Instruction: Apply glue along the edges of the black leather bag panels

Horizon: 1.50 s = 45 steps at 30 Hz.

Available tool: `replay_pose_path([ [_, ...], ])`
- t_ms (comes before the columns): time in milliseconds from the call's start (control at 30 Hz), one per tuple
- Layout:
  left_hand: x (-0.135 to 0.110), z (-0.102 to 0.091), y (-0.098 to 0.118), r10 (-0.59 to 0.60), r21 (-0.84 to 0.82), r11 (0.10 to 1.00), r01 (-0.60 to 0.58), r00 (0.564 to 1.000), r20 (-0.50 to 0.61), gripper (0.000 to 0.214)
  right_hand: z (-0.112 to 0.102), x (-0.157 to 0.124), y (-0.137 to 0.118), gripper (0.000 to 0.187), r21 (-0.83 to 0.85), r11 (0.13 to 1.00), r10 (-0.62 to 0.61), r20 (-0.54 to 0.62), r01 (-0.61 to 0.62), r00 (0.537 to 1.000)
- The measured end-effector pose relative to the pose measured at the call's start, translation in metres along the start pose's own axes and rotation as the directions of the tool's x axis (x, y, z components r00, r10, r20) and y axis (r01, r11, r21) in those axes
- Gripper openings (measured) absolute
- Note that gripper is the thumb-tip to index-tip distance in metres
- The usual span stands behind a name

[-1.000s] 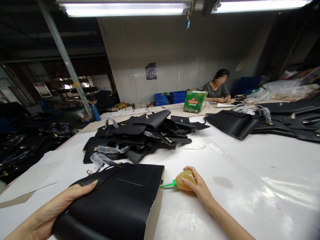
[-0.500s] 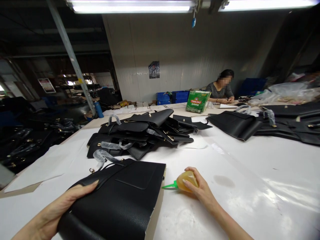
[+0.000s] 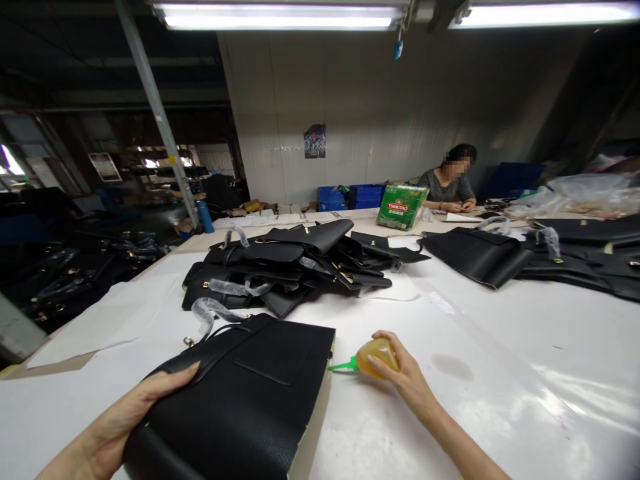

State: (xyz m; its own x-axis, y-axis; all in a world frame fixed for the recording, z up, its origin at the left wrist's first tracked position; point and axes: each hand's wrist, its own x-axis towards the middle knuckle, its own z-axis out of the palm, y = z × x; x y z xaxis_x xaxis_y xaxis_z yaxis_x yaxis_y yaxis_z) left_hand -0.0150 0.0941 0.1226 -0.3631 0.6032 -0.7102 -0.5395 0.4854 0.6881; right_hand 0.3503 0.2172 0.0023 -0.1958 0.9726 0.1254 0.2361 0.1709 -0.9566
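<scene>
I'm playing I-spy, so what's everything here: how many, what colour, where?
Table: one, white, across the front
Nearest bag: one, black, front left
Squeeze bottle: one, amber and green, right of that bag
Bag pile: many, black, mid-table
More bags: several, black, table's right side
Box: one, green, table's far side
Co-worker: one, in grey, far side
Wall: one, grey, back
Picture: one, dark, wall
Crates: several, blue, by the wall
Pole: one, grey, left
Flask: one, blue, beside the pole
Lights: two, white, overhead
Plastic: uncountable, clear, far right
Left hand: one, bare, holding nearest bag
Right hand: one, bare, holding squeeze bottle
</scene>
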Motion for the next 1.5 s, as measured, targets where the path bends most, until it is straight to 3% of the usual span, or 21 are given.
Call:
replay_pose_path([
  [100,0.000,0.002,0.002,0.003,-0.004,1.000,-0.003,1.000,-0.003,0.059,-0.003,0.001,-0.003,0.045,-0.026,1.000,-0.013,-0.012,0.013,1.000],
  [300,0.001,-0.003,0.001,-0.009,-0.032,0.999,0.009,1.000,0.002,0.058,-0.001,-0.016,-0.012,0.041,0.010,1.000,0.007,0.144,-0.009,0.990],
  [500,-0.002,-0.004,0.004,-0.007,-0.058,0.998,0.008,1.000,0.025,0.055,-0.001,-0.007,-0.009,0.042,-0.029,1.000,-0.011,0.024,0.012,1.000],
  [600,0.003,-0.017,0.000,-0.033,-0.083,0.996,0.038,0.997,0.067,0.047,0.004,-0.019,-0.013,0.041,-0.017,1.000,-0.003,0.059,0.004,0.998],
  [733,0.010,-0.042,-0.010,-0.107,-0.122,0.983,0.136,0.970,0.220,0.034,0.013,-0.037,-0.020,0.042,0.069,0.996,0.034,0.187,-0.048,0.982],
  [900,0.012,-0.053,-0.013,-0.152,-0.151,0.967,0.203,0.943,0.295,0.033,0.013,-0.041,-0.022,0.044,0.001,0.999,0.042,0.036,-0.042,0.998],
  [1067,0.017,-0.057,-0.015,-0.112,-0.133,0.979,0.157,0.948,0.296,0.034,0.019,-0.060,-0.023,0.046,0.049,0.994,0.085,0.196,-0.096,0.977],
  [1233,0.019,-0.060,-0.018,-0.101,-0.108,0.984,0.141,0.943,0.316,0.036,0.022,-0.069,-0.029,0.047,-0.016,0.993,0.114,0.085,-0.113,0.990],
  [1400,0.018,-0.061,-0.019,-0.097,-0.120,0.983,0.140,0.946,0.311,0.036,0.029,-0.082,-0.027,0.045,0.025,0.995,0.087,0.162,-0.093,0.983],
  [1500,0.019,-0.064,-0.021,-0.105,-0.109,0.983,0.148,0.937,0.332,0.035,0.029,-0.082,-0.022,0.044,-0.010,0.997,0.079,0.107,-0.078,0.991],
])
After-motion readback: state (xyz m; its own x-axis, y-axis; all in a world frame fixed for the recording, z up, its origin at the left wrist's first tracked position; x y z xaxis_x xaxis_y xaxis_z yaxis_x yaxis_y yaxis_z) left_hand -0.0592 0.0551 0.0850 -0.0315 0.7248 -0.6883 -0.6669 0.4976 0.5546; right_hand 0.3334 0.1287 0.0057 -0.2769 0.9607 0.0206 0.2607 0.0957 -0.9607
